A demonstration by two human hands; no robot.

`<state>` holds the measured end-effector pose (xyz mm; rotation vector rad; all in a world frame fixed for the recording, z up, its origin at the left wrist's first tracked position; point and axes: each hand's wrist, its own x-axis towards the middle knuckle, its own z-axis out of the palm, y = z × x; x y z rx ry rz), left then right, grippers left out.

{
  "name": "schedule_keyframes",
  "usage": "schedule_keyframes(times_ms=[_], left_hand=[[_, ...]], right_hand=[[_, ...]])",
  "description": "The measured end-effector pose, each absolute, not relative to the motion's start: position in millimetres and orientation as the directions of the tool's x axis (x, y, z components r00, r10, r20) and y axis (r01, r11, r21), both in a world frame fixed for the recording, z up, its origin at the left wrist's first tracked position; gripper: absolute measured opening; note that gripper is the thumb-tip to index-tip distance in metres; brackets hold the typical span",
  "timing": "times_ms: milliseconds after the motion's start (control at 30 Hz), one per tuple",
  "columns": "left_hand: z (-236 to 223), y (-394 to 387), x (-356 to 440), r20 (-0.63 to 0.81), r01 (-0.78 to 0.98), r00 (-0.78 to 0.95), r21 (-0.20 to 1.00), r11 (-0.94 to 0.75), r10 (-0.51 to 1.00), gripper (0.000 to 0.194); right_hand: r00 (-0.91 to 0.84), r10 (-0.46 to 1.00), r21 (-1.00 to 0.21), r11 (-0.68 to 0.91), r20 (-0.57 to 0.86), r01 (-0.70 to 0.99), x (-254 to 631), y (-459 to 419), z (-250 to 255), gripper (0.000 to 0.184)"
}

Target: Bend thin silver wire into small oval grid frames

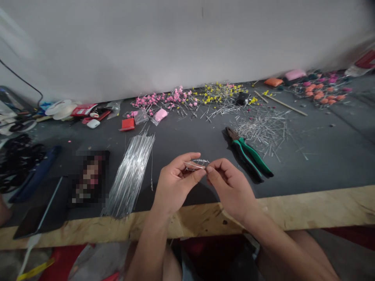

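Note:
Between both hands, over the front of the table, is a thin silvery wire (195, 165), bent into a loop with small twists along it. My left hand (178, 179) pinches it between thumb and fingers. The fingertips of my right hand (227, 181) close on its right end, almost touching the left thumb. Left of my hands lies a thick bundle of straight silver wires (130, 171), with one twisted wire (151, 168) beside it. Pliers (249, 154) with green and black handles rest right of my hands, jaws pointing away.
Behind the pliers spreads a pile of short wires (260, 128). Along the wall lie pink-tipped wires (164, 99), yellow-tipped wires (222, 93) and orange pieces (319, 93). A red packet (127, 124), a blurred-out phone-like object (90, 177) and a dark tablet-like device (43, 210) are leftward.

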<state>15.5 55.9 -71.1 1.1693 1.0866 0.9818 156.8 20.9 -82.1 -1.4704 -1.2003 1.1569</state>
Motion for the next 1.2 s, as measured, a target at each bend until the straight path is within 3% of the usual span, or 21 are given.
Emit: schedule_keyframes(times_ms=[467,867,1200], left_hand=[[-74.2,57.3,8.6,-0.233,0.018,0.17,0.972,0.233,0.958,0.028],[-77.4,56.7,15.5,-0.106,-0.232,0.215,0.96,0.156,0.971,0.011],[-74.7,58.1,8.7,-0.153,-0.096,0.185,0.98,0.173,0.971,0.014]], right_hand=[[0.077,0.994,-0.985,-0.092,-0.081,0.149,152.7,18.4,-90.5,0.017],[0.099,0.988,-0.993,-0.112,-0.115,-0.036,154.5,25.9,-84.2,0.018],[0.03,0.984,-0.984,-0.175,-0.176,-0.041,156.3,23.2,-83.7,0.02]])
